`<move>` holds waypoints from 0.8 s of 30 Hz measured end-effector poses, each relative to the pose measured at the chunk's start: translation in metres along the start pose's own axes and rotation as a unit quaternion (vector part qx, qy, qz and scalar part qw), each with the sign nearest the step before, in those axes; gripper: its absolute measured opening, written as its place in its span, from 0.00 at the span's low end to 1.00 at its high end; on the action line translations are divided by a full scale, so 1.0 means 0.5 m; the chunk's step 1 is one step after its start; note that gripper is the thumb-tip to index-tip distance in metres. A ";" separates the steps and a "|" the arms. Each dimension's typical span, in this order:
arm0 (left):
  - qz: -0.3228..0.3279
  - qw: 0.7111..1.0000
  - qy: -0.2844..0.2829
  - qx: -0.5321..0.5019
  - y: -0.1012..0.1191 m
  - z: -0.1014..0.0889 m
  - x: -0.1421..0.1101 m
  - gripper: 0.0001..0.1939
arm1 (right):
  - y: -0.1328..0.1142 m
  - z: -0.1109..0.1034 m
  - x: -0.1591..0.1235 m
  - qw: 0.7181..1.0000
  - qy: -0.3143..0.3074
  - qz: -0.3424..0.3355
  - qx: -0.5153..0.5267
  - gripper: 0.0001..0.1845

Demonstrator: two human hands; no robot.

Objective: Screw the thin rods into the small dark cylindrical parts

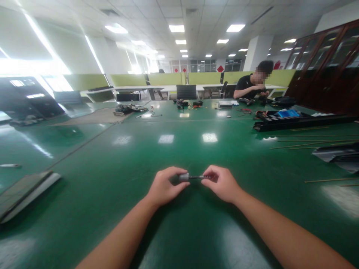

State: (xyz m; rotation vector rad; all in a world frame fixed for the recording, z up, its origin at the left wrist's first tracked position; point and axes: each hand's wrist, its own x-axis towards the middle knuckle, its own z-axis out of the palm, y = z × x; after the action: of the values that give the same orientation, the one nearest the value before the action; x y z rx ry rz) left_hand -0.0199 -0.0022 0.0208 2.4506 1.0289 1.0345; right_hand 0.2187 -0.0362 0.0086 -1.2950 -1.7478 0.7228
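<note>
Close above the green table [146, 155], my left hand [165, 186] pinches a small grey cylinder [184, 177] between thumb and fingers. A thin dark shaft [195, 177] runs level from the cylinder's right end toward my right hand [221, 183]. The thumb and fingers of my right hand are closed on the far end of this shaft, where a small dark piece shows in part. Both hands face each other, a short gap apart. Whether the cylinder and the shaft are one part I cannot tell.
At the left lies a flat grey-green slab [26, 194]. Thin rods [325, 181] and a long black channel [280, 124] are at the right. Electronic parts [130, 108] lie farther back. A person in a black shirt [245, 85] sits at the far right side.
</note>
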 end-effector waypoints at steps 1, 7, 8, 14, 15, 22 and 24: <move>-0.002 1.000 0.002 0.001 0.000 0.000 0.000 0.13 | 0.001 0.000 0.000 1.000 0.001 0.001 0.001 0.03; -0.069 0.996 0.052 0.023 -0.002 -0.006 0.005 0.15 | 0.006 0.005 -0.001 1.000 0.011 0.010 0.006 0.05; -0.089 0.994 0.061 0.028 -0.003 -0.008 0.006 0.15 | 0.007 0.006 -0.002 1.000 0.012 0.013 0.007 0.05; -0.204 0.974 0.095 -0.037 -0.018 -0.007 0.014 0.21 | 0.005 0.009 -0.005 1.000 0.002 0.008 0.017 0.04; -0.223 0.967 0.101 -0.065 -0.022 -0.006 0.015 0.22 | 0.005 0.010 -0.005 1.000 -0.001 0.005 0.017 0.05; -0.296 0.936 0.100 -0.166 -0.034 -0.044 0.006 0.30 | 0.002 0.016 -0.007 1.000 -0.015 -0.015 0.011 0.05; -0.297 0.931 0.113 -0.178 -0.038 -0.083 -0.009 0.31 | 0.000 0.019 -0.008 0.999 -0.024 -0.024 0.008 0.05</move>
State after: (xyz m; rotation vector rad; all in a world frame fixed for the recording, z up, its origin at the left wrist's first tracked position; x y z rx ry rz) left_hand -0.0614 0.0074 0.0381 1.6034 1.3892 1.1678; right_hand 0.2112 -0.0399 0.0029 -1.2300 -1.8013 0.7458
